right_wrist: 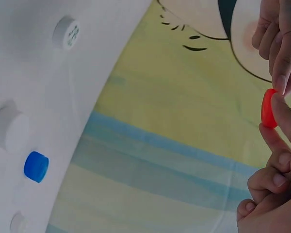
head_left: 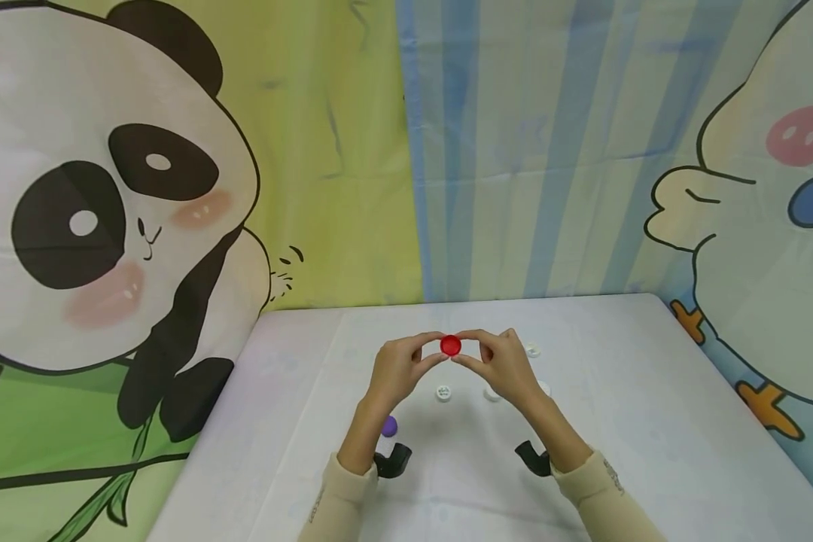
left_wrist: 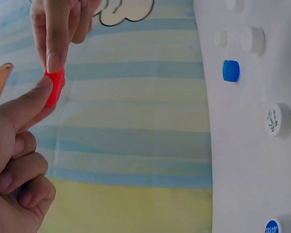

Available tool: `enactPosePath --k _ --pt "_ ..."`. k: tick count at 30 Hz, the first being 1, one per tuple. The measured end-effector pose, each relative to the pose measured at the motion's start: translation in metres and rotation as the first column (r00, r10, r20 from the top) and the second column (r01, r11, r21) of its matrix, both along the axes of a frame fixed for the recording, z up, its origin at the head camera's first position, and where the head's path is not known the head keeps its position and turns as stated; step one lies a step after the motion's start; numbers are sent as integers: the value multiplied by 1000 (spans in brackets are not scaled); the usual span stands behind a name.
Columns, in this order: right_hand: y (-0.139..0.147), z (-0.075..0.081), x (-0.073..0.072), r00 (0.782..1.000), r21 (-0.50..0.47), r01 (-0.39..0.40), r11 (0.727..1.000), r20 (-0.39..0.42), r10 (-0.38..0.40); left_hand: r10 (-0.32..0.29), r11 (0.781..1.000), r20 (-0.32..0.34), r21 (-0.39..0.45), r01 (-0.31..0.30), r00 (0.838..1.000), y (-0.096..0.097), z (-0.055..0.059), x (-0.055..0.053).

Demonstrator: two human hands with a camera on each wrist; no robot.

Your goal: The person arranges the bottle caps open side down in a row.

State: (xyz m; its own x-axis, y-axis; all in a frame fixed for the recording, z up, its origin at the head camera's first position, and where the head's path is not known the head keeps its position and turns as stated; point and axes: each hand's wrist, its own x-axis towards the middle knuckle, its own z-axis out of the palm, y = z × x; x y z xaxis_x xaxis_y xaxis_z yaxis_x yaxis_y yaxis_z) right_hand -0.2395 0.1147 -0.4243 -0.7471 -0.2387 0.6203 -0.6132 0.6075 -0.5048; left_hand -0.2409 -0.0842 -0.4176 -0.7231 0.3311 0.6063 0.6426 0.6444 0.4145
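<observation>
A red bottle cap is held up above the table between both hands, its round face toward the head camera. My left hand pinches its left side with thumb and forefinger. On the opposite side, the thumb and forefinger of my right hand pinch it too. In the left wrist view the red cap appears edge-on, and the left hand's other fingers are curled into the palm. The right wrist view also shows the red cap from the side, partly covered by fingertips.
On the white table lie several caps: a printed white cap, a purple cap partly behind the left forearm, a blue cap, and a white cap with green print. Cartoon-printed curtains hang behind.
</observation>
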Motion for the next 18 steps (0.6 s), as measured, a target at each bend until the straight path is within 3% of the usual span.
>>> enactPosePath --k 4,8,12,18 --pt "1 0 25 999 -28 -35 999 -15 35 -103 993 35 67 101 994 -7 0 22" --pt "2 -2 45 998 -46 -63 997 -7 62 -200 972 81 143 187 976 -10 -5 39" --pt "3 -4 53 998 -44 -65 997 -29 63 -243 959 89 173 225 966 -11 -8 46" --pt "4 -7 56 994 -55 -90 994 -66 87 -247 958 92 174 229 965 -10 -10 49"
